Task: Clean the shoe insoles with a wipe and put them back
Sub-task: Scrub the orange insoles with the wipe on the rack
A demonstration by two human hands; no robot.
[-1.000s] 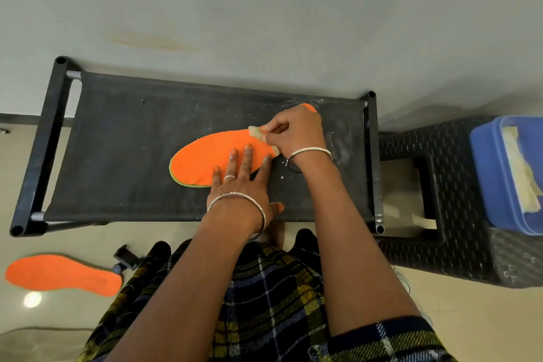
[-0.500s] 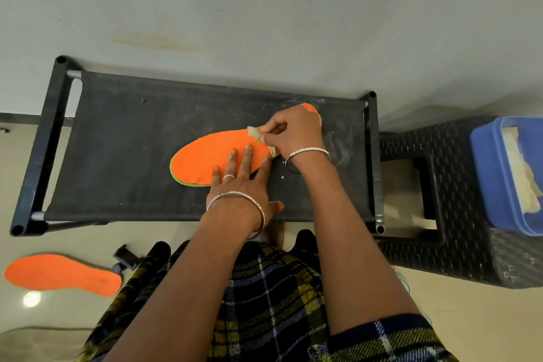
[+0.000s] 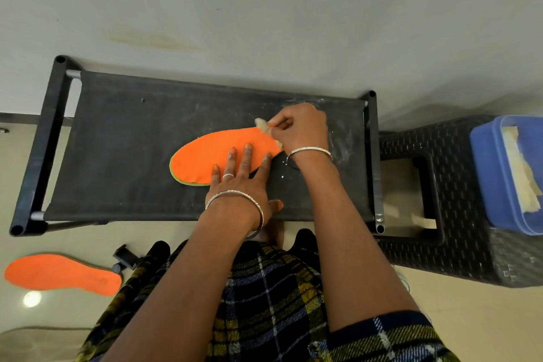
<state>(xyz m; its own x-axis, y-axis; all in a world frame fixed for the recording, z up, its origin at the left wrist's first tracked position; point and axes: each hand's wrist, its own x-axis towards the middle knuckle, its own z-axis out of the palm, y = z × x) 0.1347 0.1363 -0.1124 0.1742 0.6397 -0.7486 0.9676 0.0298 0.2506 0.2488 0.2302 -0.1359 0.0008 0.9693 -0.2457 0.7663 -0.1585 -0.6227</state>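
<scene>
**Light, floppy insole pinned flat for wiping**

At lower left of the frame, a second flat orange foam insole [image 3: 58,273] lies on the floor. At centre, the orange foam insole being cleaned [image 3: 202,159] lies flat on the black fabric surface [image 3: 132,141]. Our left hand [image 3: 241,182] presses it with straight, spread fingers. Our right hand [image 3: 302,129] pinches a crumpled beige wipe [image 3: 263,125] at its upper right end. We judge the insole thin, bendy and prone to sliding, so it is best pinned mid-length and lifted by an edge.

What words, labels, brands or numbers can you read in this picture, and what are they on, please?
No text can be read.
On the orange insole on the floor: a faint stamp near its right end, too blurred to read.
On the blue tub: no lettering shows.
</scene>
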